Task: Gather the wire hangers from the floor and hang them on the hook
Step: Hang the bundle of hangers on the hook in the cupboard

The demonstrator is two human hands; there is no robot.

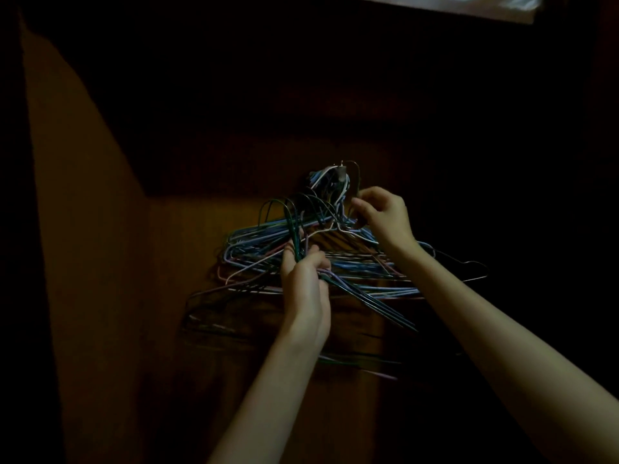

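A small metal hook (341,169) sticks out of a dark wooden surface, with several coloured wire hangers (330,182) hanging from it. My left hand (303,272) grips a bunch of wire hangers (261,242) by their necks, green, blue, purple and pink, their curved tops pointing up just left of the hook. My right hand (382,212) is raised just below and right of the hook, its fingers pinching the neck of one thin hanger whose top curves up beside the hook.
The scene is very dim. A brown wooden panel (83,212) runs down the left side, and the wooden surface (187,249) behind the hangers is lit orange-brown. A pale bright strip (469,5) shows at the top right.
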